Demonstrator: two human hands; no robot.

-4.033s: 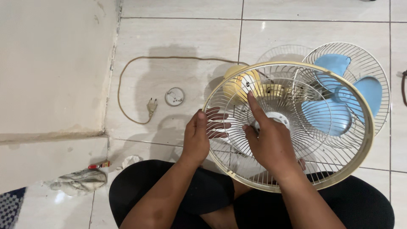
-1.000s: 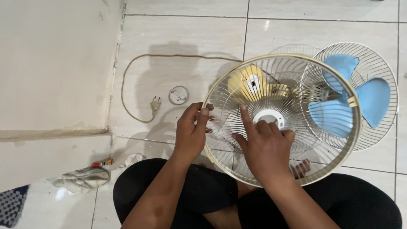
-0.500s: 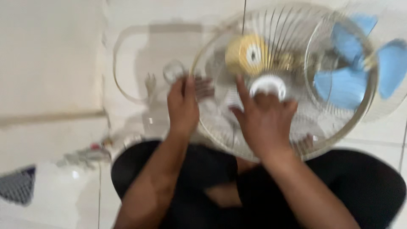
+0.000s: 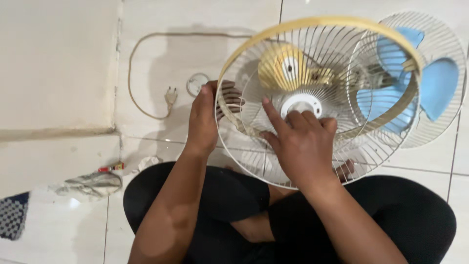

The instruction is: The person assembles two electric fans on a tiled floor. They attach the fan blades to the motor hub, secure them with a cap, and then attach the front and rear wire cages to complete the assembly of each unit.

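Observation:
I sit cross-legged on a tiled floor with a round wire fan guard (image 4: 342,161), rimmed in yellow, tilted over my lap. My left hand (image 4: 202,120) grips its left rim, fingers curled through the wires. My right hand (image 4: 300,146) rests flat on the wires just below the white centre ring (image 4: 300,103), forefinger stretched out. Behind the guard lies a fan with a yellow motor housing (image 4: 281,66) and blue blades (image 4: 435,90) inside its rear guard.
A beige power cord (image 4: 134,58) loops across the tiles to a plug (image 4: 170,96). A small round white cap (image 4: 196,83) lies by my left hand. A crumpled rag (image 4: 93,183), a small red item (image 4: 111,167) and a raised ledge (image 4: 53,73) are at left.
The guard has been tipped up and lifted, its yellow rim now higher in view. My left hand slid up the rim. The camera view shifted downward after a blurred moment.

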